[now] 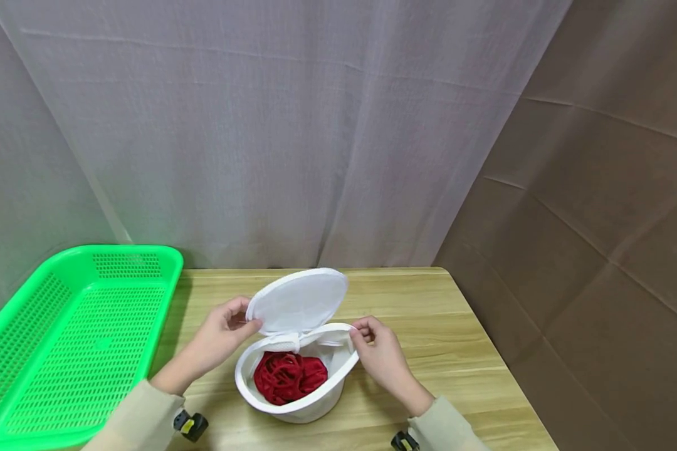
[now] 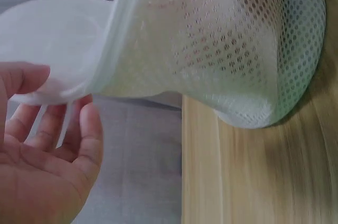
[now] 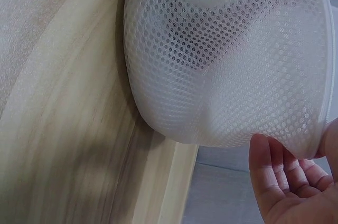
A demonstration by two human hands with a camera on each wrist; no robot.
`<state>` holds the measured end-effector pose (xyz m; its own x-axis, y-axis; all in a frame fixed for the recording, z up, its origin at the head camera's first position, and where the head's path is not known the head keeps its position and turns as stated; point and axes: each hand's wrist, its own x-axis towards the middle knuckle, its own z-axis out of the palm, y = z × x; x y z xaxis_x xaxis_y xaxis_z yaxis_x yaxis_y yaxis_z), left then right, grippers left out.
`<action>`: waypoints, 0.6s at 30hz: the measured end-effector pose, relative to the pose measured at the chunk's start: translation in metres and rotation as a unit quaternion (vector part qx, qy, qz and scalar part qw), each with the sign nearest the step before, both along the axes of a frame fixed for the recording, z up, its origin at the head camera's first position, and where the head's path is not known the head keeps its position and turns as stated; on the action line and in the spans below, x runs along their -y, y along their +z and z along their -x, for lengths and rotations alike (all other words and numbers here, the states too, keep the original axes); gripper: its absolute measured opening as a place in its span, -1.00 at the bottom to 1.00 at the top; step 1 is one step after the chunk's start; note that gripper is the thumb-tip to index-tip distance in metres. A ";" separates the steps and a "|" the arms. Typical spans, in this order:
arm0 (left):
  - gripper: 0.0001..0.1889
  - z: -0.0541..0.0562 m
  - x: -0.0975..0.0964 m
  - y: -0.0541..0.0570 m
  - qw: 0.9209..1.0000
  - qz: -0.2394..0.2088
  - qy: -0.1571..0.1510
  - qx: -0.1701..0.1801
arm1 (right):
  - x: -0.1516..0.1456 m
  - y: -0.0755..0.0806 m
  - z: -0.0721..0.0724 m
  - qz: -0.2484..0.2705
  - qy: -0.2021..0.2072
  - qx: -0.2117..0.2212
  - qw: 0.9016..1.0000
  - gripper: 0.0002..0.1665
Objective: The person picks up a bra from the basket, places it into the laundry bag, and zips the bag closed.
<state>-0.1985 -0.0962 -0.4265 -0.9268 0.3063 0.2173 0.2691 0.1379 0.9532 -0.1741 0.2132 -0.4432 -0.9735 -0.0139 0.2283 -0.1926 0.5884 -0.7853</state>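
Observation:
On the table stands a white mesh laundry bag (image 1: 316, 408) with its round lid (image 1: 301, 300) raised at the back. Dark red fabric (image 1: 288, 376), bunched up, lies inside it. My left hand (image 1: 220, 335) pinches the lid's left edge between thumb and fingers; the left wrist view shows the thumb above the lid and the fingers below. At the right side of the opening, my right hand (image 1: 380, 354) pinches the bag's rim. In the right wrist view the mesh wall (image 3: 253, 76) bulges beside those fingers, and part of the hand is cut off by the frame.
A green plastic basket (image 1: 172, 300) with a perforated bottom stands at the left of the wooden table (image 1: 429, 313). Behind the table hangs a grey curtain (image 1: 259, 156), and a brown cloth (image 1: 598, 219) covers the right side.

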 end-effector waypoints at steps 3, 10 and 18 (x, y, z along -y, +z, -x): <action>-0.82 -0.002 0.004 -0.001 0.999 0.024 -0.023 0.008 | 0.000 0.000 0.000 0.000 0.002 -0.001 1.000 -0.92; -0.83 -0.006 0.009 -0.005 0.995 0.058 -0.079 0.018 | 0.000 0.001 -0.001 0.001 0.007 -0.001 1.000 -0.97; -0.78 -0.006 0.016 -0.007 0.991 0.056 -0.117 0.031 | 0.001 0.000 0.000 -0.001 0.007 -0.006 1.000 -0.96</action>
